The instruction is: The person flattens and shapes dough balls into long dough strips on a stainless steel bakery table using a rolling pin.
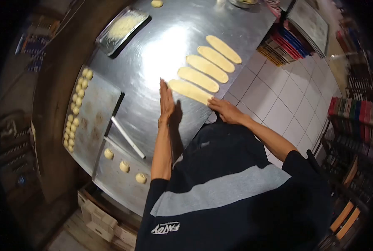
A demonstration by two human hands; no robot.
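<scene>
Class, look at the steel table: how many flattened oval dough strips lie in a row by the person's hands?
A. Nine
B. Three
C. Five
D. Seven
C: five flattened dough strips lie side by side on the steel table, the nearest between the left hand and the right hand.

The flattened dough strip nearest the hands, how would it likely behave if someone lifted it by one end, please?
The nearest dough strip looks thin and long, so it would probably droop and stretch. It lies flat on the shiny steel table, so it may cling slightly. It probably feels light.
</scene>
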